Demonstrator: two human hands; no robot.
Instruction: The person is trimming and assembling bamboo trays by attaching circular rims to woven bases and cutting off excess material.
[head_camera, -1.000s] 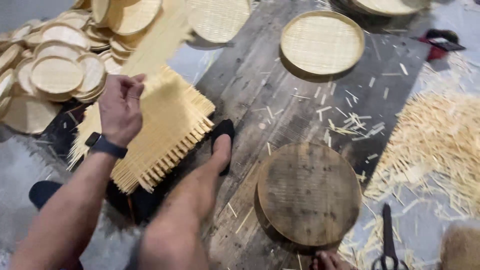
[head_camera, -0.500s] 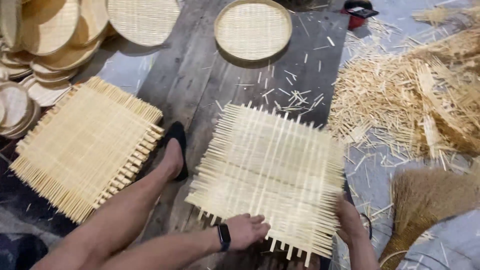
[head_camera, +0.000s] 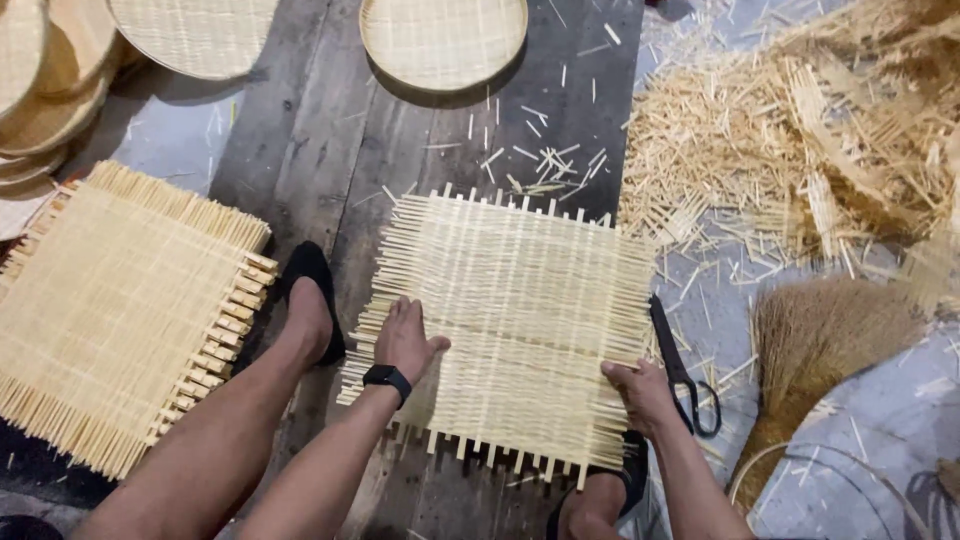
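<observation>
Far left: stack of woven mats (head_camera: 120, 310), frayed edge toward a shod foot (head_camera: 312, 300). Left hand (head_camera: 408, 340) lies flat, fingers spread, on the near-left part of the square bamboo mat (head_camera: 520, 320) on the plank floor (head_camera: 300, 150). Right hand (head_camera: 640, 395) pinches the mat's near-right edge. Scissors (head_camera: 685, 375) just beside that edge; broom (head_camera: 810, 350) and loose splints (head_camera: 800, 130) crowd the right.
</observation>
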